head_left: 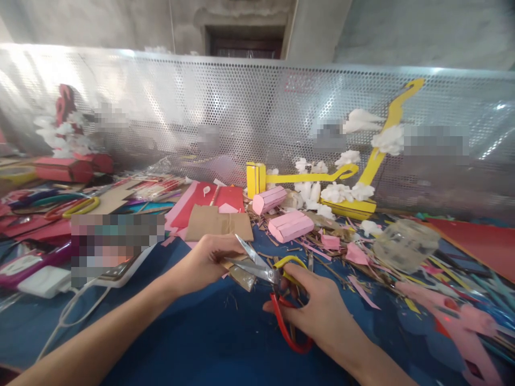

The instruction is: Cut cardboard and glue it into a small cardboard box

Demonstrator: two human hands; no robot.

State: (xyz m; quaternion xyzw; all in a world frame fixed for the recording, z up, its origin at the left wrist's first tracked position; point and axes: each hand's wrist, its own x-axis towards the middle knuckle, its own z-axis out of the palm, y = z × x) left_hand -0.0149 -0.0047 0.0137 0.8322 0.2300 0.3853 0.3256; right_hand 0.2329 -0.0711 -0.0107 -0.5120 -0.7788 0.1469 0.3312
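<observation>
Head view: right hand (328,311) gripping scissors (273,275), blades (250,251) parted. Left hand (207,262) pinching cardboard piece (243,280); grip best placed clear of blades.

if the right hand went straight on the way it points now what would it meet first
Scissors leading, the right hand would probably meet the left hand or the brown piece it holds; the open scissors overlap that area in view, so depth leaves unclear which comes first.
</observation>
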